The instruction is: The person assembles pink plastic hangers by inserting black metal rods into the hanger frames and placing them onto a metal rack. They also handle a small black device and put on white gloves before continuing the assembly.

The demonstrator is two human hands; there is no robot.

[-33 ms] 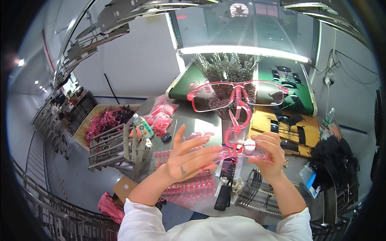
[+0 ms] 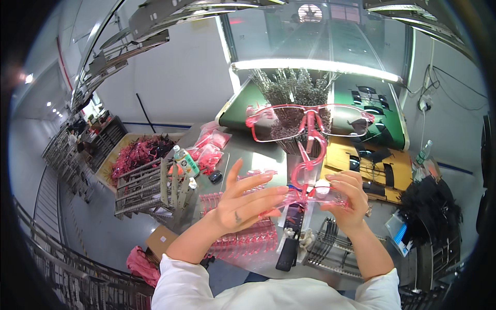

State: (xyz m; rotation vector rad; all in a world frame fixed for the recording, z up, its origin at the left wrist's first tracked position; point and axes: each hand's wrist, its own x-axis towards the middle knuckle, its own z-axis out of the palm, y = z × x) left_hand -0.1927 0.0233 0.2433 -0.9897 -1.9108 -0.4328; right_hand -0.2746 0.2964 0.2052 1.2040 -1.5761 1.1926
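Pink glasses frame: it was suspended between both hands, above the counter, in front of a curved pink stem. The left hand had its grip pinching the frame's left end between thumb and finger, with the other fingers spread. The right hand had its grip pinching the right end, beside a small white round thing whose kind could not be told.

Judged hazards: uneven pressure at the two ends could have twisted or bent the thin plastic. A loosened pinch on the smooth surface could have dropped the frame onto the counter, near the rows of pink frames. A sharp lift could have caught the stem.

Orientation: the long axis ran crosswise, left to right, roughly level. Which way the front pointed could not be told.
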